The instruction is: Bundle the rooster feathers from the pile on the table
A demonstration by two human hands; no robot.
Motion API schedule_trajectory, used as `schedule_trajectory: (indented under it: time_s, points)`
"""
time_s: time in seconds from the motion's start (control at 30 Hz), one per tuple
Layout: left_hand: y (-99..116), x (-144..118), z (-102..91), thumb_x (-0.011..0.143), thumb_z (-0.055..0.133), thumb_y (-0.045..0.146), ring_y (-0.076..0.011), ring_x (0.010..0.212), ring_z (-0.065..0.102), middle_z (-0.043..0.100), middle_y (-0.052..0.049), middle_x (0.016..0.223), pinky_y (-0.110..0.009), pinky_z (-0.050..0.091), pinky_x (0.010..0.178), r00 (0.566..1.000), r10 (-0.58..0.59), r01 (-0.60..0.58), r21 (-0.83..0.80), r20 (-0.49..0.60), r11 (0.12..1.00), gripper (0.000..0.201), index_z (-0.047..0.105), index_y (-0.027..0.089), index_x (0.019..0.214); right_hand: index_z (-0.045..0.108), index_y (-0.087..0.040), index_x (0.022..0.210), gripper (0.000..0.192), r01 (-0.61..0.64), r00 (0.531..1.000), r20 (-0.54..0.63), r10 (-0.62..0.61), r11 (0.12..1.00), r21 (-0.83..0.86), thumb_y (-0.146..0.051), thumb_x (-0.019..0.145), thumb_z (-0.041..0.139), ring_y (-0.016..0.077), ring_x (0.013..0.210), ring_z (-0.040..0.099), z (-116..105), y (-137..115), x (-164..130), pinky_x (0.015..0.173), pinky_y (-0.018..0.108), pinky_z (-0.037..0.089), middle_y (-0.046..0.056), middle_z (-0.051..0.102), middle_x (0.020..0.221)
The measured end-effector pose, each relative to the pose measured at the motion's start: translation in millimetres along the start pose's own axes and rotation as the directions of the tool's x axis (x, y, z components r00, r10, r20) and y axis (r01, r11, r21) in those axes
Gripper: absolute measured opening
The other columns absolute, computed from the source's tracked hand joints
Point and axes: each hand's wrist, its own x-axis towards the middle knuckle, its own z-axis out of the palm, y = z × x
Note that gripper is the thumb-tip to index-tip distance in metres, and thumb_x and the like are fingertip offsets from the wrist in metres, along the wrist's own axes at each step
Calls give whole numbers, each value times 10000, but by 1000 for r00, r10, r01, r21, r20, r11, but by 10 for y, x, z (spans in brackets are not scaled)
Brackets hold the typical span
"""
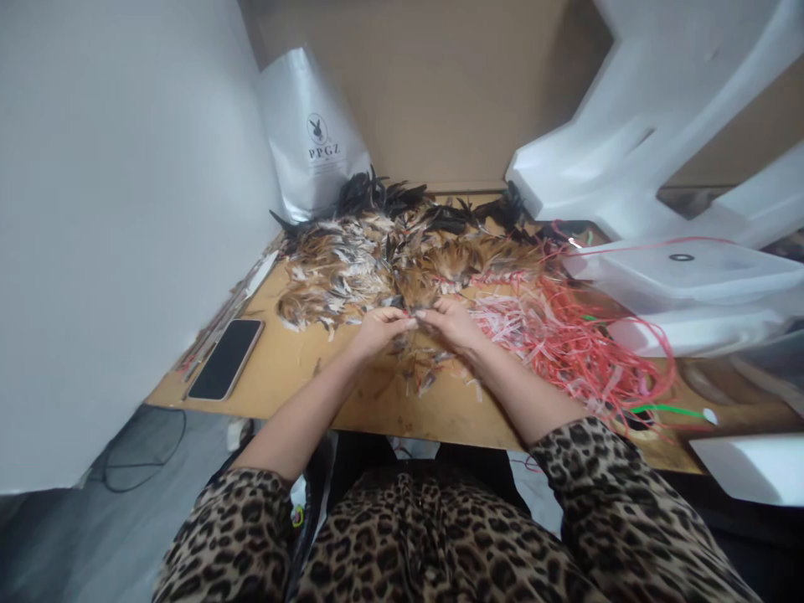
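My left hand and right hand met fingertip to fingertip, both pinching small feathers at the near edge of the feather pile on the wooden table. Red strings lay just right.

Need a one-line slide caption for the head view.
Both hands, left hand and right hand, pinch feathers beside red strips.

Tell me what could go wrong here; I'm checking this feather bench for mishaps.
1. The left hand and right hand pinch feathers right beside the red strips; loose strands could get caught up in the bundle.
2. The phone lies near the table edge; a sweep of the forearm might knock it off.
3. The feather pile is loose and could scatter.
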Motion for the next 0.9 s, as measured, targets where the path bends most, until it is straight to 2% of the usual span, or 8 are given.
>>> schedule_trajectory:
  time_s: [0.07, 0.13, 0.2, 0.33, 0.5, 0.67, 0.8, 0.9]
  points:
    - [27, 17, 12, 536, 769, 363, -70, 559, 549, 630, 0, 611, -204, 422, 592, 996, -43, 51, -88, 83, 995, 298, 617, 133, 649, 521, -147, 572, 307, 9, 998, 64, -12, 999, 43, -407, 635, 674, 62, 446, 378, -40, -3, 2, 476, 213, 284, -38, 487, 486]
    - [16, 50, 39, 539, 769, 360, -84, 617, 583, 656, -21, 671, -216, 438, 637, 989, -82, 100, -149, 125, 984, 308, 617, 133, 680, 522, -145, 574, 314, 19, 998, 56, -22, 999, 50, -413, 643, 669, 63, 447, 379, -67, -18, 6, 477, 215, 283, -34, 492, 485]
    - [-16, 89, 66, 527, 774, 363, -95, 645, 591, 661, -27, 697, -226, 443, 651, 991, -88, 102, -151, 100, 983, 334, 621, 133, 715, 534, -142, 597, 313, 21, 1000, -11, -21, 1000, 4, -415, 623, 684, 61, 448, 376, -83, -34, 15, 473, 211, 278, -39, 498, 492]
    - [-56, 145, 70, 516, 770, 384, -60, 539, 496, 592, 23, 597, -192, 382, 548, 999, 1, -3, -41, -40, 999, 330, 614, 133, 662, 541, -142, 611, 318, 34, 994, -93, -50, 985, -167, -414, 582, 702, 70, 496, 407, -90, -44, 46, 491, 209, 309, -40, 520, 544]
    - [-54, 151, -47, 526, 757, 398, -56, 511, 416, 526, 31, 545, -192, 314, 489, 994, 100, -96, 105, -37, 990, 317, 591, 133, 571, 550, -146, 642, 316, 49, 997, -45, -59, 981, -190, -421, 580, 693, 81, 530, 428, -58, -38, 60, 527, 217, 340, -37, 540, 575]
    - [-166, 151, -142, 566, 739, 397, -47, 465, 392, 499, 32, 497, -198, 302, 481, 997, 44, -43, -27, 61, 999, 308, 584, 132, 585, 530, -143, 619, 320, 2, 999, 38, 1, 997, -82, -419, 597, 691, 60, 472, 377, 5, 7, 53, 482, 203, 279, -54, 485, 507]
    - [-241, 196, -130, 554, 745, 384, -53, 471, 434, 548, 21, 531, -199, 333, 489, 999, 34, -35, -58, -27, 998, 292, 610, 134, 625, 495, -147, 572, 351, -28, 997, -79, 19, 993, -116, -441, 598, 684, 47, 433, 317, 24, 50, 90, 449, 202, 220, -67, 434, 463]
    - [-225, 225, -139, 586, 724, 378, -76, 528, 499, 620, -10, 626, -208, 381, 518, 994, 66, -68, -22, -90, 997, 292, 662, 141, 745, 548, -137, 616, 344, -4, 990, -138, -28, 974, -226, -461, 609, 663, 58, 460, 354, -62, -85, 88, 467, 205, 262, -48, 474, 503]
